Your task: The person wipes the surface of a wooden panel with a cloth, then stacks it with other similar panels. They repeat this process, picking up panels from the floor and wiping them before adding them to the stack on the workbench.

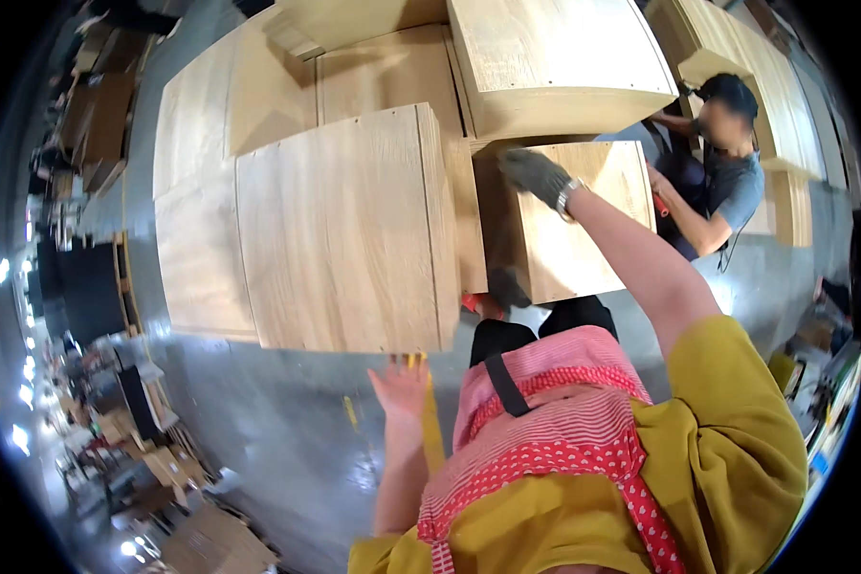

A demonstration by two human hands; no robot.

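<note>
My left hand (399,387) is bare, with its fingers stretched apart. It is at the near edge of a large pale wood cabinet (344,230); the fingertips are partly hidden by that edge, and I cannot tell whether they touch it. My right hand (538,177) wears a dark grey work glove and reaches forward over the far left corner of a smaller wood cabinet (593,225). Blur hides how its fingers are set and whether they rest on the wood. A dark gap separates the two cabinets.
A co-worker (727,182) crouches to the right of the smaller cabinet, holding a red-handled tool (660,205). Another wood cabinet (564,57) stands behind, with more wood units (751,57) at far right. Cardboard boxes (215,540) lie on the floor at lower left.
</note>
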